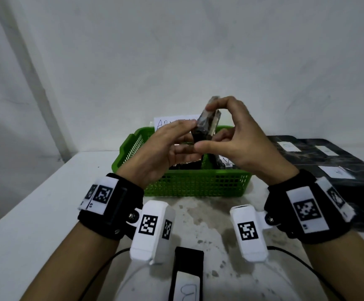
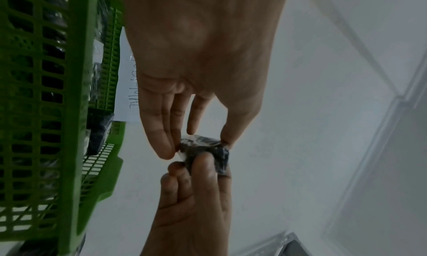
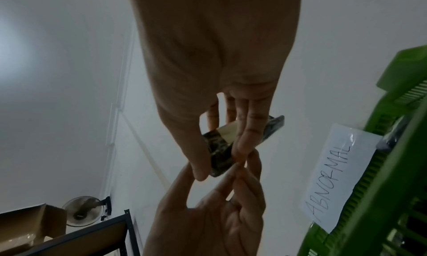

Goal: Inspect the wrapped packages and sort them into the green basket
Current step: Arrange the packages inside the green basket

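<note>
A small dark package in clear wrap is held up over the green basket, roughly upright. My left hand pinches its lower left side. My right hand pinches it with the index finger on top and the thumb below. From the left wrist, my left hand grips the package between thumb and fingers. The right wrist view has my right hand closed round the package, showing a pale patch. Dark packages lie in the basket.
A paper sign reading ABNORMAL stands at the basket's far rim. More black wrapped packages with white labels lie on the table at the right. A black device sits at the near edge. The table's left edge runs diagonally.
</note>
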`<state>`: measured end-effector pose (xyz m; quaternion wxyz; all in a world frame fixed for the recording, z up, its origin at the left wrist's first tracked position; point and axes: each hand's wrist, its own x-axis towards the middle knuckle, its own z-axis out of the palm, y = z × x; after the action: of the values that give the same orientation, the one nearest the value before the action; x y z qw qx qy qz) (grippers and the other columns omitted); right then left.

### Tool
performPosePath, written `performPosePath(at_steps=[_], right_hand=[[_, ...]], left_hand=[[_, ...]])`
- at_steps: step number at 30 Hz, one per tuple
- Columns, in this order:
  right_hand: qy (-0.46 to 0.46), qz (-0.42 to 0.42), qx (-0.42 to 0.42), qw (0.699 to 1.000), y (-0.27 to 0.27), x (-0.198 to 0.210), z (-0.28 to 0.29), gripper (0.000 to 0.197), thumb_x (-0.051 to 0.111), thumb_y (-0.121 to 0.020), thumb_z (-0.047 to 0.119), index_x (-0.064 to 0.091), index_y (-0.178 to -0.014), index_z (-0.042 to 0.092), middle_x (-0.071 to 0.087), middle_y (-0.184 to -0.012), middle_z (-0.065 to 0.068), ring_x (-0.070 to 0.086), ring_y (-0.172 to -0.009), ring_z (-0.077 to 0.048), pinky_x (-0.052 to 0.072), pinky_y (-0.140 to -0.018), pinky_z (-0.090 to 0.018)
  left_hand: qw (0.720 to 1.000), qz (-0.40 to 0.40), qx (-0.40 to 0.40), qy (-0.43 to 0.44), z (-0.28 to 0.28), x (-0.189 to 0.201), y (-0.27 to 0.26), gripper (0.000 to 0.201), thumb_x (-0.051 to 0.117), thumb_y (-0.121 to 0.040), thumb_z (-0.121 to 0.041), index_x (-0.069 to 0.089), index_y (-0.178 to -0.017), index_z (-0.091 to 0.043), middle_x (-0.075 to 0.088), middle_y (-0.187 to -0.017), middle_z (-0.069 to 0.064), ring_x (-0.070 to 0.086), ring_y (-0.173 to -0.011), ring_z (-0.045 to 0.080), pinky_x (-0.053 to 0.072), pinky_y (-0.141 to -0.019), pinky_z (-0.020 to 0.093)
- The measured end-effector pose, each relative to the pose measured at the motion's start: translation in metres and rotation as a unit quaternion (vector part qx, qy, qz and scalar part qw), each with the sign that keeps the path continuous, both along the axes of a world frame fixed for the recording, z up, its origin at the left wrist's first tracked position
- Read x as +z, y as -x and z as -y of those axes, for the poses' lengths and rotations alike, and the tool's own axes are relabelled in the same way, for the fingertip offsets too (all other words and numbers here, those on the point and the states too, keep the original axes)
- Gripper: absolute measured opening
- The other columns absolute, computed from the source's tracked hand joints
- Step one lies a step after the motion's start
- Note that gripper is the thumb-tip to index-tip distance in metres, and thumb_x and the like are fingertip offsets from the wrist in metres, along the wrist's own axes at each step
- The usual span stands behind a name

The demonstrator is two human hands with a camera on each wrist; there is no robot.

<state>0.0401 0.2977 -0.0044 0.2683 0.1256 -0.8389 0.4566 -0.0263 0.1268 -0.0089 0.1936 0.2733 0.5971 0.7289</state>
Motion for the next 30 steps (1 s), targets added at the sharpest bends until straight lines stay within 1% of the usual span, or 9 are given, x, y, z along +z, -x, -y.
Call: performPosePath(at_steps=[3, 6, 9, 11, 13, 18, 22, 25, 30], right_hand=[[0.009, 0.041, -0.001, 0.999, -0.002, 0.005, -0.006, 0.097, 0.088, -0.068, 0.05, 0.031, -0.146, 0.04, 0.036, -0.144, 0.01, 0.064, -0.078, -0.012, 0.059, -0.076, -0.029], [0.15, 0.099, -0.018, 0.984, 0.003, 0.006, -0.015, 0.083, 0.074, -0.083, 0.057, 0.036, -0.151, 0.029, 0.06, -0.133, 0.006, 0.069, -0.105, -0.015, 0.055, -0.082, -0.033], [0.2, 0.093, -0.021, 0.975, 0.004, 0.007, -0.019, 0.044, 0.074, -0.091, 0.032, 0.063, -0.129, 0.014, 0.078, -0.102, -0.002, 0.077, -0.092, -0.019, 0.058, -0.076, -0.032], [0.202, 0.048, -0.024, 0.978, 0.002, 0.007, -0.018, 0.016, 0.072, -0.093, 0.018, 0.071, -0.108, 0.013, 0.079, -0.086, -0.001, 0.077, -0.079, -0.015, 0.058, -0.07, -0.027], [0.185, 0.004, -0.047, 0.982, 0.002, 0.006, -0.017, 0.006, 0.07, -0.093, 0.014, 0.073, -0.097, 0.018, 0.079, -0.082, -0.001, 0.077, -0.078, -0.015, 0.061, -0.072, -0.031], [0.108, 0.013, -0.034, 0.993, -0.001, 0.007, -0.012, 0.026, 0.079, -0.088, 0.029, 0.071, -0.111, 0.021, 0.08, -0.09, 0.0, 0.077, -0.087, -0.013, 0.062, -0.084, -0.041], [0.16, 0.053, 0.061, 0.984, -0.012, 0.02, -0.011, 0.031, 0.06, -0.096, 0.048, 0.07, -0.115, 0.025, 0.075, -0.112, 0.005, 0.072, -0.108, -0.016, 0.061, -0.084, -0.042], [0.232, 0.079, 0.128, 0.961, -0.02, 0.027, -0.009, 0.026, 0.054, -0.103, 0.031, 0.07, -0.118, 0.018, 0.074, -0.111, -0.004, 0.075, -0.102, -0.02, 0.063, -0.07, -0.039], [0.208, 0.015, 0.096, 0.973, -0.017, 0.023, 0.003, 0.016, 0.057, -0.102, 0.009, 0.072, -0.098, 0.013, 0.072, -0.111, -0.022, 0.075, -0.098, -0.025, 0.063, -0.069, -0.035]], left_hand=[[1.0, -0.011, 0.008, 0.002, 0.0, -0.001, 0.002, 0.036, 0.065, -0.09, -0.012, 0.059, -0.125, -0.008, 0.075, -0.103, 0.012, 0.071, -0.079, 0.023, 0.061, -0.068, 0.028], [0.996, -0.081, -0.009, 0.044, 0.0, -0.004, 0.001, 0.034, 0.065, -0.09, 0.001, 0.059, -0.12, -0.014, 0.074, -0.102, 0.005, 0.073, -0.086, 0.021, 0.062, -0.077, 0.034], [0.987, -0.133, -0.026, 0.085, -0.002, -0.007, -0.003, 0.039, 0.068, -0.088, 0.004, 0.058, -0.12, -0.016, 0.07, -0.113, 0.008, 0.073, -0.093, 0.021, 0.062, -0.082, 0.04], [0.986, -0.139, -0.027, 0.085, -0.005, -0.007, -0.005, 0.038, 0.07, -0.088, -0.001, 0.058, -0.121, -0.016, 0.069, -0.115, 0.009, 0.072, -0.093, 0.021, 0.062, -0.081, 0.039], [0.987, -0.145, -0.017, 0.072, -0.008, -0.007, -0.007, 0.032, 0.069, -0.091, -0.009, 0.058, -0.12, -0.016, 0.069, -0.109, 0.008, 0.069, -0.089, 0.022, 0.062, -0.081, 0.039], [0.98, -0.182, 0.029, 0.069, -0.008, -0.014, -0.005, 0.029, 0.071, -0.091, -0.01, 0.056, -0.116, -0.012, 0.07, -0.105, 0.003, 0.073, -0.092, 0.028, 0.061, -0.084, 0.05], [0.969, -0.232, 0.065, 0.061, 0.001, -0.011, 0.003, 0.028, 0.07, -0.09, -0.003, 0.058, -0.111, -0.017, 0.067, -0.116, 0.005, 0.072, -0.104, 0.026, 0.061, -0.079, 0.037], [0.953, -0.281, 0.098, 0.06, 0.004, -0.01, 0.006, 0.028, 0.074, -0.087, -0.005, 0.059, -0.107, -0.018, 0.066, -0.118, 0.002, 0.068, -0.11, 0.013, 0.058, -0.08, 0.029], [0.933, -0.321, 0.148, 0.074, 0.003, -0.016, 0.011, 0.026, 0.074, -0.089, -0.012, 0.06, -0.107, -0.024, 0.065, -0.12, -0.006, 0.063, -0.119, 0.01, 0.06, -0.089, 0.039]])
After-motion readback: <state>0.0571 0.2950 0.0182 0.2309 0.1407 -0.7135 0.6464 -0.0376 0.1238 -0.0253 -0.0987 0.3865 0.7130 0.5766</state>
